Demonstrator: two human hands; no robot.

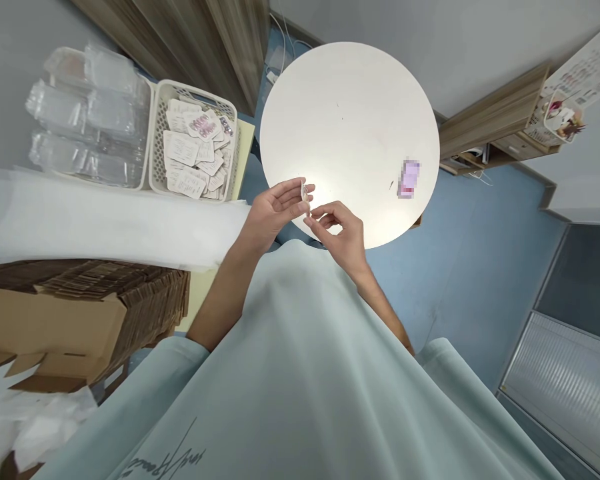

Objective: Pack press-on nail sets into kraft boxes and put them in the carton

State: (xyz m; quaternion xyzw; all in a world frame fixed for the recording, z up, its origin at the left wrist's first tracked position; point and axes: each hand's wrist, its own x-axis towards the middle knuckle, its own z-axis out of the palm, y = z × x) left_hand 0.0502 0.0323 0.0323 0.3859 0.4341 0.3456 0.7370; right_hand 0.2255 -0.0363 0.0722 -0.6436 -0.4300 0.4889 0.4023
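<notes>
"What's on my remote feed?"

"Round white tabletop (350, 93). Over its near edge, left hand (266, 220) and right hand (345, 235), both pinching one small card (305, 193)."

"Its lie?"

"Between them, nearly edge-on to me. Left has its side, right its near end; long axis points across the tabletop, far end outward."

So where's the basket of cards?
In the head view, the basket is at upper left, between the clear packs and the round table, beyond the left hand.
</notes>
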